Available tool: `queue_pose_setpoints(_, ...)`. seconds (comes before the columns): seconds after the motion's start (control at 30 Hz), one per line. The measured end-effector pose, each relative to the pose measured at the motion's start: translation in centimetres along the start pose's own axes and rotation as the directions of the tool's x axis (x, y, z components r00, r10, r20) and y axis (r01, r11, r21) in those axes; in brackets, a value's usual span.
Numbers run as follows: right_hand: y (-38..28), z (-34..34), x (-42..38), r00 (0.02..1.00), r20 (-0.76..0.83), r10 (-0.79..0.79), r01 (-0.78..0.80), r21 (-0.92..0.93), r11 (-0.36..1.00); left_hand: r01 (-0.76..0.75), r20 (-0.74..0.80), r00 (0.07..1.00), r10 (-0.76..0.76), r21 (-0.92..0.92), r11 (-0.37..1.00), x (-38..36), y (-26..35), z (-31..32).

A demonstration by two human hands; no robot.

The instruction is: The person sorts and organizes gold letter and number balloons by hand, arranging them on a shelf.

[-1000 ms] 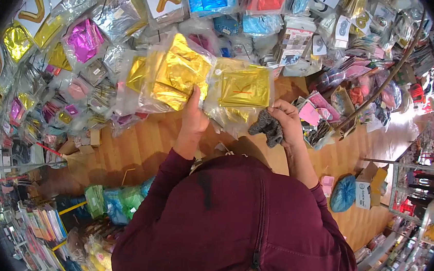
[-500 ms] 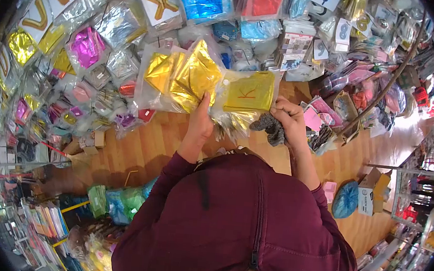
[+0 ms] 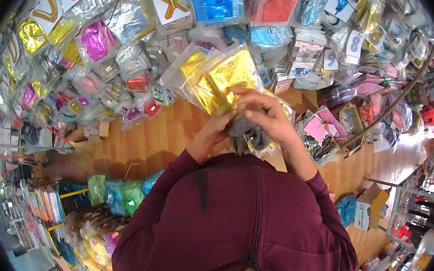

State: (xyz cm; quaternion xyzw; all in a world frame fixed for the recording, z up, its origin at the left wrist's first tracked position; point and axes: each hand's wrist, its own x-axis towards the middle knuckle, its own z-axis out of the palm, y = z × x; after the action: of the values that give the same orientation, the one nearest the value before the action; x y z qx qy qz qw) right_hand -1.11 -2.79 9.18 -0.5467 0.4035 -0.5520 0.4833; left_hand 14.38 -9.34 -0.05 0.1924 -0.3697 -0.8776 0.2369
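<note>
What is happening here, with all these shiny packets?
A person in a dark red top stands before a wall hung with foil balloon packets. Both hands are up together in front of the chest, on a bunch of gold foil packets in clear bags. The left hand supports the bunch from below, and the right hand lies over it with a grey fuzzy thing tucked under its fingers. A packet showing a gold letter X hangs above.

The left hand [image 3: 216,129] is mostly hidden behind the right hand [image 3: 265,116] and a gray cloth [image 3: 247,132]. The gold foil packets [image 3: 222,79] have their lower edges covered by both hands. Small hanging packages along the frame's upper right rim are too blurred to identify.
</note>
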Motion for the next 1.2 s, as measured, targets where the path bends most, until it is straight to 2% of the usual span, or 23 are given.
queue_pose_setpoints(0.03, 0.1, -1.0, 0.1, 0.999, -0.029, -0.019, 0.018, -0.053, 0.998, -0.003, -0.011, 1.0, 0.003, -0.001, 1.0, 0.1, 0.0, -0.1)
queue_pose_setpoints(0.07, -0.3, -2.0, 0.4, 0.992, -0.091, -0.09, 0.087, -0.038, 0.995, 0.001, -0.101, 0.995, -0.008, -0.075, 0.997, 0.4, 0.1, 0.0)
queue_pose_setpoints(0.13, -1.9, -3.7, 0.2, 0.941, -0.337, -0.007, 0.09, 0.23, 0.969, -0.008, -0.27, 0.961, -0.052, -0.22, 0.976, 0.8, 0.2, 0.5)
queue_pose_setpoints(0.2, -3.1, -4.0, 0.5, 0.863, -0.499, -0.079, 0.221, 0.232, 0.947, -0.031, -0.29, 0.956, -0.042, -0.243, 0.97, 0.9, 0.5, 1.1)
queue_pose_setpoints(0.23, -2.9, -4.3, 0.5, 0.863, -0.494, -0.11, 0.21, 0.152, 0.966, -0.036, -0.292, 0.956, -0.038, -0.246, 0.968, 1.1, 0.5, 1.2)
queue_pose_setpoints(0.27, -2.4, -4.3, 0.5, 0.86, -0.499, -0.11, 0.211, 0.152, 0.966, -0.04, -0.292, 0.956, -0.036, -0.25, 0.967, 1.4, 0.6, 1.3)
queue_pose_setpoints(0.3, -1.4, -3.9, 0.6, 0.897, -0.358, -0.26, 0.206, -0.182, 0.961, -0.012, -0.307, 0.95, -0.062, -0.232, 0.973, 1.4, 0.7, 1.8)
queue_pose_setpoints(0.33, -0.4, -3.4, 0.7, 0.922, -0.172, -0.348, 0.226, -0.492, 0.841, -0.003, -0.303, 0.95, -0.069, -0.23, 0.973, 1.6, 0.4, 1.7)
queue_pose_setpoints(0.4, 2.4, -0.5, 0.7, 0.965, 0.104, -0.24, 0.222, -0.809, 0.544, 0.045, -0.259, 0.962, -0.08, -0.139, 0.989, 1.9, -0.6, 1.6)
queue_pose_setpoints(0.43, 3.0, -0.1, 0.8, 0.966, 0.092, -0.242, 0.214, -0.81, 0.546, 0.032, -0.312, 0.948, -0.068, -0.118, 0.992, 1.6, 0.8, 4.2)
queue_pose_setpoints(0.67, 2.5, -0.3, 2.2, 0.957, -0.015, -0.29, 0.125, -0.88, 0.459, 0.129, -0.264, 0.952, -0.155, -0.114, 0.985, 2.3, 0.7, 1.9)
queue_pose_setpoints(0.73, 2.2, -0.8, 3.2, 0.954, -0.036, -0.298, 0.085, -0.919, 0.384, 0.029, -0.202, 0.977, -0.065, -0.177, 0.984, 3.3, 1.1, 2.2)
queue_pose_setpoints(0.77, 2.4, -1.2, 4.0, 0.929, -0.062, -0.366, 0.073, -0.936, 0.343, 0.043, -0.213, 0.974, -0.079, -0.172, 0.984, 3.3, 1.3, 2.6)
queue_pose_setpoints(0.8, 2.8, -2.1, 4.6, 0.931, -0.061, -0.36, 0.07, -0.939, 0.338, 0.044, -0.209, 0.975, -0.082, -0.179, 0.983, 3.3, 0.9, 2.5)
queue_pose_setpoints(0.87, 3.4, -3.8, 5.8, 0.918, -0.028, -0.395, 0.142, -0.907, 0.395, 0.172, -0.132, 0.972, -0.195, -0.17, 0.97, 2.9, 0.0, 1.7)
queue_pose_setpoints(0.9, 3.0, -4.0, 6.2, 0.94, -0.117, -0.32, 0.081, -0.835, 0.544, 0.175, -0.166, 0.962, -0.216, -0.23, 0.957, 2.5, 0.1, 2.7)
queue_pose_setpoints(0.93, 4.3, -5.0, 7.2, 0.934, -0.182, -0.308, 0.008, -0.851, 0.525, 0.201, -0.192, 0.947, -0.258, -0.274, 0.941, 2.5, -0.3, 2.6)
queue_pose_setpoints(1.0, 3.8, -7.1, 8.1, 0.941, -0.305, -0.148, -0.2, -0.851, 0.485, 0.105, -0.266, 0.95, -0.166, -0.227, 0.968, 2.5, -0.7, 2.6)
queue_pose_setpoints(1.03, 3.9, -8.4, 8.1, 0.913, -0.344, -0.221, -0.188, -0.834, 0.518, 0.105, -0.272, 0.948, -0.165, -0.222, 0.969, 2.2, -0.4, 2.0)
queue_pose_setpoints(1.07, 4.5, -10.0, 8.3, 0.871, -0.431, -0.236, -0.188, -0.735, 0.652, 0.087, -0.217, 0.967, -0.131, -0.2, 0.976, 2.2, 0.0, 1.4)
queue_pose_setpoints(1.1, 2.8, -10.3, 8.2, 0.824, -0.456, -0.335, -0.16, -0.756, 0.635, 0.062, -0.157, 0.983, -0.091, -0.183, 0.981, 2.5, 0.5, 1.1)
queue_pose_setpoints(1.13, 1.4, -10.1, 8.1, 0.758, -0.549, -0.352, -0.179, -0.694, 0.698, 0.05, -0.159, 0.984, -0.081, -0.187, 0.981, 2.9, 1.1, 0.7)
queue_pose_setpoints(1.2, -1.4, -7.8, 8.1, 0.703, -0.572, -0.423, 0.03, -0.57, 0.821, 0.084, -0.212, 0.967, -0.14, -0.253, 0.964, 3.0, 2.5, 0.0)
